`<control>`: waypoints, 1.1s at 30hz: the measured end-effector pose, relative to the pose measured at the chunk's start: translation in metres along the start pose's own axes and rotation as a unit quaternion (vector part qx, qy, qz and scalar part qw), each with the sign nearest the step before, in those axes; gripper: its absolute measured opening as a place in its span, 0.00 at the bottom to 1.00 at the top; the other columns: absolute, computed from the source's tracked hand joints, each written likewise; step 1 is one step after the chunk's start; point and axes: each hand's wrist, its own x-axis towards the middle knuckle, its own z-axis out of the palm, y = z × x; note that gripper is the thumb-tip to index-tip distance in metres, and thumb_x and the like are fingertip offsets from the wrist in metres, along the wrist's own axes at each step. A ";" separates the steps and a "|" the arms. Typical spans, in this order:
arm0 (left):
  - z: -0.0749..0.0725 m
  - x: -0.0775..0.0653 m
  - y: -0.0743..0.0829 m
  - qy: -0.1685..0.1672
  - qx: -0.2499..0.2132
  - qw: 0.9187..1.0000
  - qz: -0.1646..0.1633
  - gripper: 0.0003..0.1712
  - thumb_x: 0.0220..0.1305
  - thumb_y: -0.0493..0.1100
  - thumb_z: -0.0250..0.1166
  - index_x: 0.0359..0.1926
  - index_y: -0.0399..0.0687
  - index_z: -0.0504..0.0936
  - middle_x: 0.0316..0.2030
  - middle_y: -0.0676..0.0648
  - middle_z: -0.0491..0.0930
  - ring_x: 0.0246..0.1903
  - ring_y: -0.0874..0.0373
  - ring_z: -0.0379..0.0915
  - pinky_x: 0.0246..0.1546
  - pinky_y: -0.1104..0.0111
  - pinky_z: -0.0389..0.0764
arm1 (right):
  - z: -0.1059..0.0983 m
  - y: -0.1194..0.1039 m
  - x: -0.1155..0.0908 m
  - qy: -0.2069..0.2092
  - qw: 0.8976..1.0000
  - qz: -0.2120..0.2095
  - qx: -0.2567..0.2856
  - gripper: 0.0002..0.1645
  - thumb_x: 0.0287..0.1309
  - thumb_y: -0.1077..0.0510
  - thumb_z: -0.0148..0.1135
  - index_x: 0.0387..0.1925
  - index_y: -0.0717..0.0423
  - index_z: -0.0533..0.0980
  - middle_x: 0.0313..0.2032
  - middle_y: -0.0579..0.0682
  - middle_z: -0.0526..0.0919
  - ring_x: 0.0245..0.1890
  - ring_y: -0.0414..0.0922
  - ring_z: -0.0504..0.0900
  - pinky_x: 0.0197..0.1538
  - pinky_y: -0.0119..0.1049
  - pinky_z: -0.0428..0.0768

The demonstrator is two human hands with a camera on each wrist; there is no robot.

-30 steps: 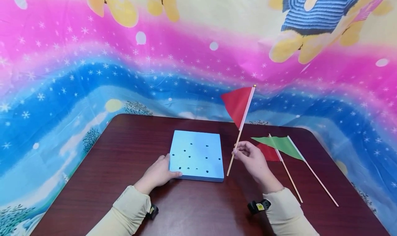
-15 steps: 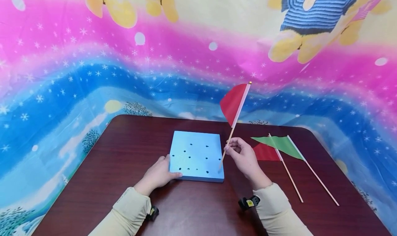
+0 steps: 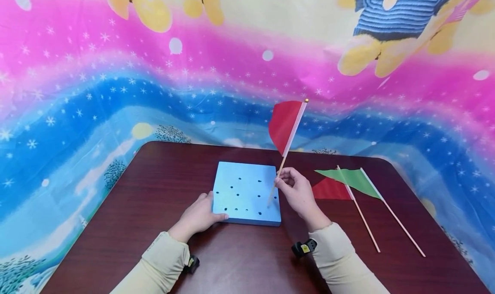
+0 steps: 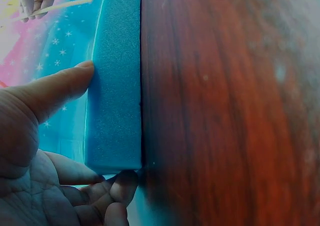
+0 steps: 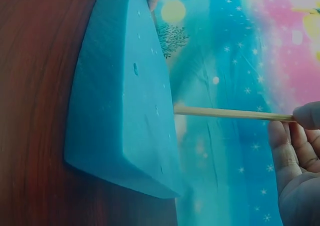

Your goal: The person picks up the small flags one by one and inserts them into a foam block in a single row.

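A square light-blue foam block with several small holes in its top lies on the table. At its near left corner my left hand holds it, thumb on the upper edge and fingers bent against the side. My right hand pinches the wooden stick of a small red flag between thumb and fingers. The flag leans to the right, its gold tip up. Its stick's lower end is over the block's right part, close to the top face; whether it touches cannot be told.
To the right lie a green flag and another red flag, the green cloth partly over the red flag's stick. The dark brown table ends at a printed curtain behind it.
My right hand has moved left with the red flag, bringing the stick's lower end from beside the block to over its right part. The left hand has stayed on the block's corner.
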 end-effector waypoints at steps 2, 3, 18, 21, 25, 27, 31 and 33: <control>0.000 0.000 0.000 0.000 0.000 1.000 -0.001 0.56 0.62 0.56 0.75 0.74 0.22 0.59 0.69 0.26 0.65 0.65 0.39 0.70 0.59 0.48 0.74 | 0.003 0.000 0.001 0.003 1.000 -0.004 -0.006 0.10 0.67 0.67 0.67 0.48 0.64 0.79 0.40 0.58 0.84 0.40 0.52 0.84 0.44 0.28 0.80; 0.000 0.000 0.000 0.000 0.001 1.000 -0.002 0.56 0.62 0.56 0.75 0.74 0.22 0.59 0.69 0.26 0.65 0.65 0.39 0.70 0.59 0.48 0.75 | 0.005 -0.001 0.001 0.004 1.000 -0.006 -0.008 0.10 0.66 0.67 0.67 0.47 0.64 0.79 0.40 0.58 0.84 0.40 0.52 0.84 0.43 0.28 0.81; 0.003 0.000 0.001 0.008 -0.004 1.000 -0.004 0.56 0.61 0.56 0.76 0.74 0.22 0.60 0.67 0.27 0.67 0.63 0.40 0.71 0.58 0.49 0.75 | 0.029 -0.001 0.005 0.004 0.998 -0.054 -0.019 0.09 0.66 0.66 0.68 0.46 0.62 0.80 0.38 0.54 0.84 0.38 0.50 0.84 0.43 0.29 0.81; 0.004 0.000 0.000 0.009 -0.006 1.000 -0.004 0.56 0.61 0.56 0.76 0.74 0.22 0.61 0.68 0.27 0.67 0.64 0.40 0.71 0.58 0.49 0.75 | 0.035 -0.001 0.007 0.001 0.998 -0.057 -0.017 0.09 0.66 0.66 0.69 0.46 0.62 0.80 0.38 0.53 0.84 0.39 0.49 0.84 0.43 0.31 0.83; 0.005 0.000 -0.001 0.010 -0.006 1.000 -0.005 0.56 0.61 0.57 0.76 0.74 0.22 0.60 0.67 0.27 0.67 0.63 0.40 0.72 0.58 0.49 0.75 | 0.042 -0.004 0.009 -0.004 0.998 -0.055 -0.013 0.09 0.66 0.67 0.68 0.46 0.63 0.80 0.38 0.53 0.84 0.38 0.49 0.84 0.44 0.35 0.84; 0.005 0.000 0.000 0.011 -0.006 1.000 -0.007 0.57 0.60 0.56 0.76 0.73 0.22 0.60 0.67 0.27 0.67 0.63 0.41 0.72 0.57 0.49 0.75 | 0.045 -0.005 0.010 -0.004 0.998 -0.057 -0.011 0.08 0.66 0.67 0.68 0.45 0.63 0.80 0.38 0.53 0.84 0.38 0.49 0.84 0.44 0.36 0.85; 0.004 0.000 0.001 0.013 -0.009 1.000 -0.007 0.56 0.60 0.56 0.76 0.73 0.22 0.61 0.66 0.27 0.68 0.61 0.41 0.73 0.57 0.49 0.76 | 0.050 -0.009 0.012 -0.005 0.998 -0.064 -0.019 0.07 0.66 0.67 0.67 0.45 0.62 0.80 0.37 0.53 0.84 0.38 0.48 0.84 0.44 0.37 0.85; 0.004 0.000 0.001 0.014 -0.010 1.000 -0.005 0.56 0.60 0.56 0.76 0.73 0.22 0.61 0.66 0.27 0.68 0.61 0.41 0.73 0.57 0.49 0.76 | 0.052 -0.011 0.013 -0.006 0.998 -0.065 -0.025 0.07 0.66 0.67 0.67 0.45 0.63 0.80 0.37 0.53 0.83 0.38 0.48 0.84 0.44 0.38 0.85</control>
